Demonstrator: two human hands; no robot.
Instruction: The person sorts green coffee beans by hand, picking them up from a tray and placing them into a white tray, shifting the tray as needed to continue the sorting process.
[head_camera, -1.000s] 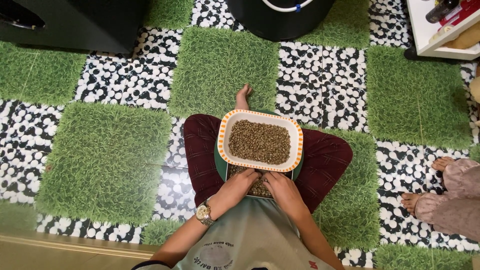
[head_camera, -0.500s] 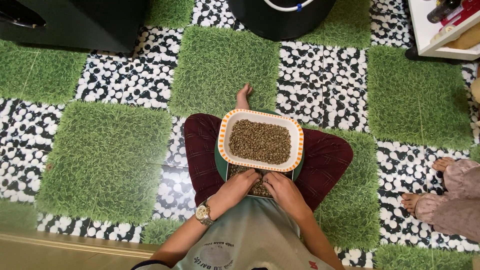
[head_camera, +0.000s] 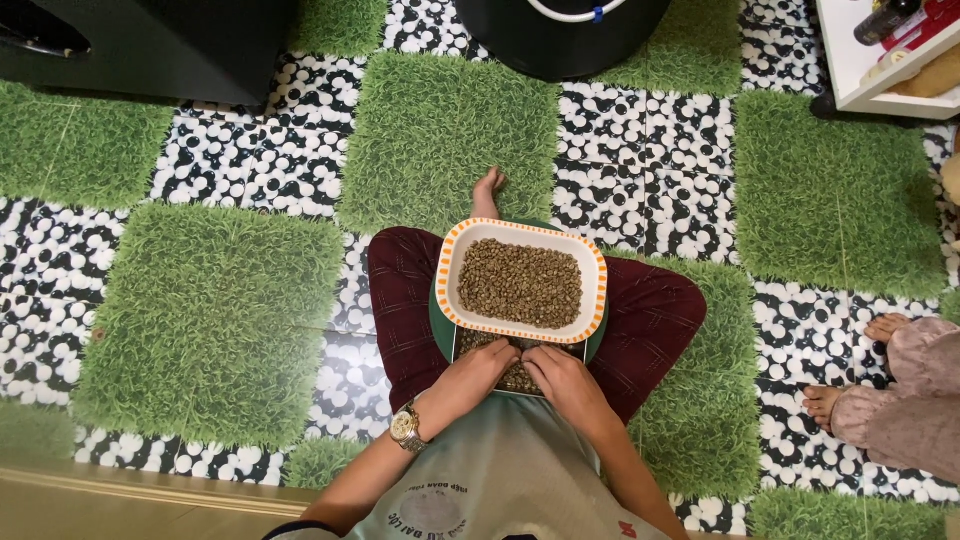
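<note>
Little had changed from the earlier frames: the right hand (head_camera: 566, 383) had drawn its fingertips slightly in toward the left hand (head_camera: 480, 375), so the two nearly met over the lower tray (head_camera: 517, 378); the rest of the scene stood as before.

Both hands lay on the beans (head_camera: 517, 377) in that lower tray, fingers curled down into them. Whether either hand pinched a bean could not be told; neither was shut round anything large.

The lower tray sat on the person's lap, mostly hidden under the hands and under the dish (head_camera: 521, 281) just beyond it. Only a strip of its small, dull greenish-brown beans showed between the hands.

The dish was rectangular with rounded corners, white, with an orange dashed rim, and held an even layer of the same beans (head_camera: 520, 284). It rested on a green round thing (head_camera: 437, 322) across the crossed legs.

A watch (head_camera: 406, 425) was on the left wrist. Another person's feet (head_camera: 850, 375) stood at the right, on the grass-and-pebble floor (head_camera: 210, 310).
</note>
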